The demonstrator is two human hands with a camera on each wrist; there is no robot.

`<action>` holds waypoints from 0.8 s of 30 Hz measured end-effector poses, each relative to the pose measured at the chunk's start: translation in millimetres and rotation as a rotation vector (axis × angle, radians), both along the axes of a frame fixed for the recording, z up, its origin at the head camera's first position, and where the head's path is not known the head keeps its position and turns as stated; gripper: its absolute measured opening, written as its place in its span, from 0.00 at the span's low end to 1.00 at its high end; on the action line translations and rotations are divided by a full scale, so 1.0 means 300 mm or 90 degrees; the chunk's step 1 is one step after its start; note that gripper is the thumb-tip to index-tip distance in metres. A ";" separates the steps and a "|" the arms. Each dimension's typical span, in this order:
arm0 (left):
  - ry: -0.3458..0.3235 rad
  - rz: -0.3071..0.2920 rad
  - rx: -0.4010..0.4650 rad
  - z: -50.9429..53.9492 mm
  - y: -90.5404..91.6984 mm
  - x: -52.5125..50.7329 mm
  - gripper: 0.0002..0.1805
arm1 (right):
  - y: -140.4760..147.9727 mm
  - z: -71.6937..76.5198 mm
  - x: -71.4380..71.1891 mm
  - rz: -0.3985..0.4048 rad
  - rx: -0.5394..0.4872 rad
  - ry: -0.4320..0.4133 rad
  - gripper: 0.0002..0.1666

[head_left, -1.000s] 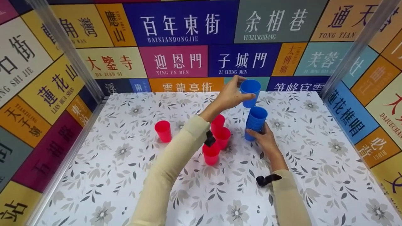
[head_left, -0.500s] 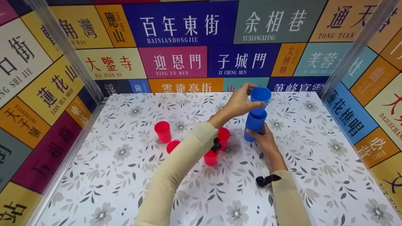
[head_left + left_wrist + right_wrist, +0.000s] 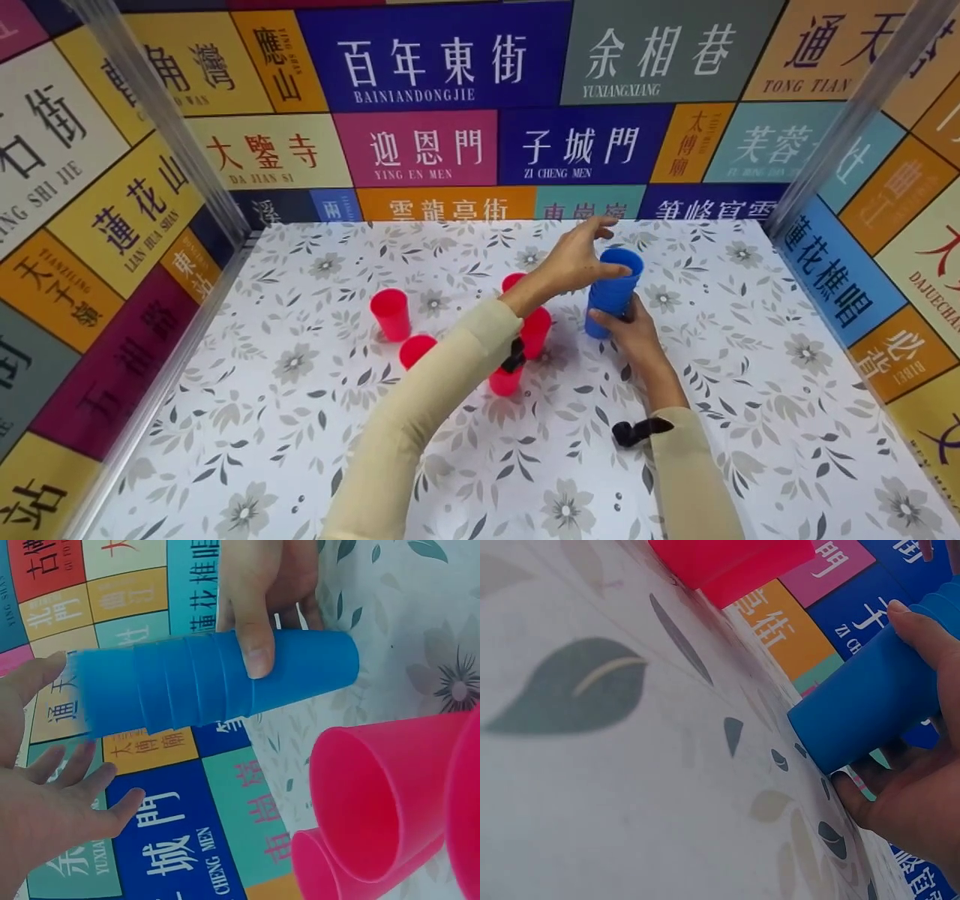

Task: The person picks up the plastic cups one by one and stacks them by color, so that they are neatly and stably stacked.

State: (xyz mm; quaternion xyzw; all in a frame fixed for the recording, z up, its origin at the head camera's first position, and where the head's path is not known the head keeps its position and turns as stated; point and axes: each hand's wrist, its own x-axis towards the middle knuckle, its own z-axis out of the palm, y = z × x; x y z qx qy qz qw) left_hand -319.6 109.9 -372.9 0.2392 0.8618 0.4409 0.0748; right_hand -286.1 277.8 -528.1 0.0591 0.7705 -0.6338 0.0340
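Note:
A stack of blue plastic cups [image 3: 609, 304] stands upright at the right of the table, one nested in another. Around its lower part my right hand [image 3: 637, 334] is wrapped, with the thumb across the lowest cup [image 3: 870, 701]. Up at the stack's rim, my left hand [image 3: 574, 259] has its fingers spread away from the top cup [image 3: 109, 690]. Its thumb lies by the near side of that rim; whether it touches, I cannot tell. In the left wrist view, the fingers [image 3: 82, 772] are apart from the blue plastic.
Several red cups stand left of the stack: one at far left [image 3: 391, 315], one partly behind my left sleeve [image 3: 418, 349], others [image 3: 535, 332] beside my left wrist. A flower-patterned cloth [image 3: 247, 450] covers the table. Sign-printed panels [image 3: 427, 146] wall the back and sides.
My left hand has lowered a blue cup into the top of the stack, and its fingers have loosened from it. The right hand has kept its hold on the stack.

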 end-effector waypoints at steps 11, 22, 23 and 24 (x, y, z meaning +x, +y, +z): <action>0.023 0.013 0.052 -0.003 -0.109 0.022 0.39 | -0.008 0.005 -0.010 -0.007 -0.015 0.003 0.59; 0.076 0.016 0.090 0.006 -0.293 0.050 0.35 | -0.011 -0.001 -0.003 -0.013 -0.039 0.012 0.57; 0.077 0.017 0.095 0.005 -0.312 0.054 0.34 | -0.010 -0.001 -0.003 -0.012 -0.045 0.008 0.57; 0.076 0.022 0.100 0.004 -0.332 0.059 0.34 | -0.010 -0.001 -0.003 -0.010 -0.050 0.004 0.57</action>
